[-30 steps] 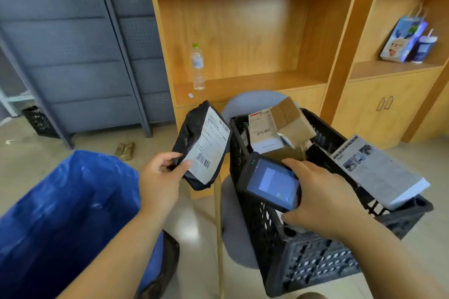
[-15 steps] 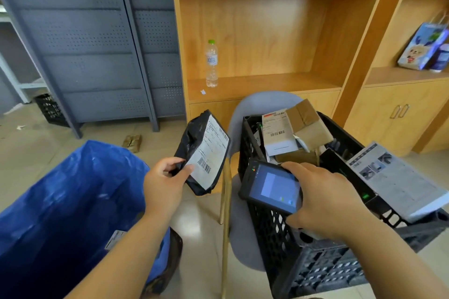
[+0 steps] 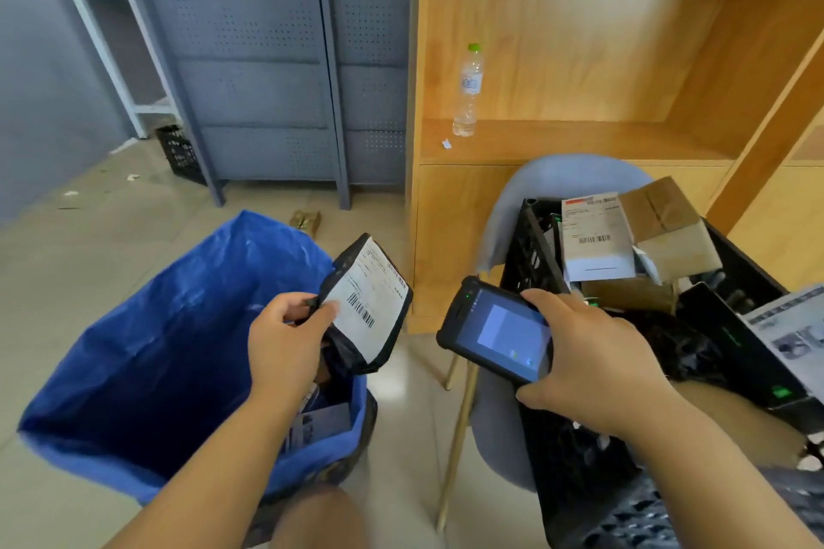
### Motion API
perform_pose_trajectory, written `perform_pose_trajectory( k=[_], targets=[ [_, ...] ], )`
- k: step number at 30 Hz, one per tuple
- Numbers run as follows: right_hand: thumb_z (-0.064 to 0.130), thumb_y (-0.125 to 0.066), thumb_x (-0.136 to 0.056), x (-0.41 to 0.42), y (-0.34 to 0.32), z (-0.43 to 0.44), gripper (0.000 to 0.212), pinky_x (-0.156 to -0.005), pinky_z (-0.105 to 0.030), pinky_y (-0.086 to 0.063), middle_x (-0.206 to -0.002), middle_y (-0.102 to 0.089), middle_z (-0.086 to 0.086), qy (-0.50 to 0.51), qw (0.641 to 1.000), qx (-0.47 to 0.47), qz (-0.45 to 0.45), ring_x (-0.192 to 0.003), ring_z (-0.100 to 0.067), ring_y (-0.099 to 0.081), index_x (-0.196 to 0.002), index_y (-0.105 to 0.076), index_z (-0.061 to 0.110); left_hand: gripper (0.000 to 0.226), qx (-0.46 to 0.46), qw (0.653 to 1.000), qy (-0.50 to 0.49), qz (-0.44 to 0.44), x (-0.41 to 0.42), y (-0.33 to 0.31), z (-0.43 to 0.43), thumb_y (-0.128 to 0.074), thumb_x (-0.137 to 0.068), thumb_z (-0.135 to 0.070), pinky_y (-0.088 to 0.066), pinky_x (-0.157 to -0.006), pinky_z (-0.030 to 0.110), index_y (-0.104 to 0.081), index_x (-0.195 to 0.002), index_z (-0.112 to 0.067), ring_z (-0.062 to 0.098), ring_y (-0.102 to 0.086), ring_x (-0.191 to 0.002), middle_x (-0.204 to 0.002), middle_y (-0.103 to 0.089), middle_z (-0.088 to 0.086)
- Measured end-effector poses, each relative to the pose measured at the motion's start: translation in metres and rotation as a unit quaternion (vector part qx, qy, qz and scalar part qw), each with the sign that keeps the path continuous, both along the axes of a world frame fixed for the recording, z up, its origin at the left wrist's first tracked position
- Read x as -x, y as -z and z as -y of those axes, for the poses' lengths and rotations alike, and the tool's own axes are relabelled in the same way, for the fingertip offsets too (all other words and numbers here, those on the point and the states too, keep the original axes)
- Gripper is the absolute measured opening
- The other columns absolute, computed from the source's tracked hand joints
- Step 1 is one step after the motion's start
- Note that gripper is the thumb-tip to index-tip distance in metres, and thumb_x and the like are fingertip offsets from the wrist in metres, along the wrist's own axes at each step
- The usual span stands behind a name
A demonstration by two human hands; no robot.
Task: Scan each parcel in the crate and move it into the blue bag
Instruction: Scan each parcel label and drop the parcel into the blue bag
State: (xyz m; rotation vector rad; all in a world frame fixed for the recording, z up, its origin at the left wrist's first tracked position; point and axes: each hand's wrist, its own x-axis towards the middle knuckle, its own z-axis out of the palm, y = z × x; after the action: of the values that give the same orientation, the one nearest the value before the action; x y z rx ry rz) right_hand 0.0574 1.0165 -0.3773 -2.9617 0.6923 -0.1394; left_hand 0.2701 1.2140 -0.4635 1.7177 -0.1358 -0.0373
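Note:
My left hand (image 3: 285,339) pinches a black poly-bag parcel (image 3: 372,308) with a white barcode label, held over the right rim of the open blue bag (image 3: 169,352). My right hand (image 3: 588,361) grips a black handheld scanner (image 3: 495,332), its screen lit, just left of the black crate (image 3: 575,464). The crate sits on a grey chair (image 3: 557,178) and holds several parcels: a white labelled packet (image 3: 595,236), a brown cardboard box (image 3: 673,232) and a black bag (image 3: 673,343).
A wooden cabinet (image 3: 579,58) with a water bottle (image 3: 468,91) stands behind the chair. Grey metal lockers (image 3: 249,71) fill the back left, with a small black basket (image 3: 178,152) on the floor. A printed sheet (image 3: 789,330) lies across the crate's right rim.
My view has swung left and down. My left hand has carried the black parcel left, from beside the crate to over the blue bag's rim. The scanner hand has stayed by the crate.

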Motion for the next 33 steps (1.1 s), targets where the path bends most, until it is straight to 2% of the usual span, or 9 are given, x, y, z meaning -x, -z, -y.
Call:
perform_pose_trajectory(
  k=[3,6,8,10,12,15,20,26,33],
  targets=[
    [0.052,-0.073,-0.053,-0.023,0.002,-0.018,0.088,-0.071,-0.03,-0.042,-0.106,-0.05,0.012,-0.028,0.999,-0.014,-0.006,-0.092,-0.013,-0.051,-0.127,-0.031,0.032,0.013,-0.058,0.997,-0.051,0.02,-0.018,0.009,-0.035,-0.075,-0.078,-0.026,-0.055,-0.082,0.047,-0.067,-0.087,-0.029,0.02,-0.065,-0.092,-0.093,-0.067,-0.003],
    [0.049,-0.074,-0.054,-0.04,0.003,-0.032,0.083,-0.074,-0.033,-0.045,-0.099,-0.049,0.012,-0.052,0.998,-0.04,-0.004,-0.088,-0.013,-0.05,-0.124,-0.034,0.031,0.046,-0.167,0.986,-0.026,0.012,-0.034,0.015,-0.063,-0.07,-0.084,-0.03,-0.044,-0.102,0.04,-0.059,-0.127,-0.021,0.02,-0.055,-0.116,-0.129,-0.054,0.005],
    [0.048,-0.074,-0.055,-0.046,0.003,-0.038,0.082,-0.075,-0.033,-0.045,-0.097,-0.048,0.012,-0.06,0.997,-0.049,-0.005,-0.088,-0.013,-0.05,-0.124,-0.035,0.031,0.061,-0.199,0.98,0.006,-0.025,-0.038,0.017,-0.074,-0.07,-0.085,-0.029,-0.038,-0.103,0.035,-0.047,-0.14,-0.015,0.022,-0.049,-0.123,-0.141,-0.043,0.008],
    [0.049,-0.074,-0.054,-0.047,0.003,-0.04,0.082,-0.075,-0.033,-0.045,-0.096,-0.048,0.011,-0.059,0.997,-0.048,-0.007,-0.088,-0.013,-0.05,-0.124,-0.034,0.032,0.053,-0.242,0.968,0.044,-0.041,-0.036,0.019,-0.079,-0.07,-0.086,-0.03,-0.039,-0.099,0.034,-0.055,-0.133,-0.012,0.024,-0.052,-0.122,-0.137,-0.052,0.009],
    [0.05,-0.074,-0.053,-0.045,0.004,-0.038,0.083,-0.073,-0.032,-0.044,-0.097,-0.049,0.011,-0.05,0.998,-0.044,-0.007,-0.087,-0.013,-0.05,-0.124,-0.034,0.032,0.03,-0.269,0.957,0.09,-0.056,-0.031,0.021,-0.079,-0.069,-0.086,-0.031,-0.044,-0.089,0.032,-0.069,-0.11,-0.014,0.022,-0.06,-0.108,-0.114,-0.067,0.005],
    [0.05,-0.074,-0.051,-0.033,0.004,-0.028,0.084,-0.067,-0.029,-0.04,-0.099,-0.049,0.013,-0.023,0.999,-0.036,-0.009,-0.084,-0.01,-0.047,-0.123,-0.035,0.033,0.012,-0.269,0.949,0.154,-0.062,-0.022,0.022,-0.069,-0.071,-0.084,-0.032,-0.048,-0.075,0.03,-0.07,-0.085,-0.02,0.015,-0.065,-0.089,-0.089,-0.07,-0.003],
    [0.053,-0.074,-0.05,0.006,-0.002,-0.002,0.091,-0.07,-0.032,-0.045,-0.109,-0.049,0.012,0.043,0.999,-0.031,0.008,-0.089,-0.012,-0.049,-0.129,-0.032,0.033,0.008,-0.278,0.935,0.22,-0.021,0.002,0.009,-0.023,-0.068,-0.085,-0.034,-0.051,-0.078,0.033,-0.069,-0.086,-0.027,0.01,-0.064,-0.086,-0.088,-0.069,-0.012],
    [0.052,-0.075,-0.053,0.081,-0.012,0.038,0.097,-0.069,-0.032,-0.044,-0.116,-0.049,0.009,0.143,0.988,-0.021,0.048,-0.092,-0.016,-0.051,-0.136,-0.027,0.032,0.004,-0.19,0.93,0.312,0.036,0.05,-0.016,0.059,-0.07,-0.084,-0.036,-0.042,-0.068,0.02,-0.07,-0.085,-0.032,0.001,-0.062,-0.081,-0.087,-0.07,-0.01],
    [0.061,-0.069,-0.047,0.161,-0.017,0.086,0.095,-0.058,-0.031,-0.043,-0.092,-0.043,0.011,0.265,0.961,-0.009,0.077,-0.077,-0.014,-0.048,-0.131,-0.034,0.033,0.004,-0.125,0.892,0.423,0.098,0.114,-0.039,0.17,-0.071,-0.081,-0.039,-0.045,-0.066,0.021,-0.069,-0.083,-0.037,-0.003,-0.063,-0.076,-0.084,-0.068,-0.021]
  ],
)
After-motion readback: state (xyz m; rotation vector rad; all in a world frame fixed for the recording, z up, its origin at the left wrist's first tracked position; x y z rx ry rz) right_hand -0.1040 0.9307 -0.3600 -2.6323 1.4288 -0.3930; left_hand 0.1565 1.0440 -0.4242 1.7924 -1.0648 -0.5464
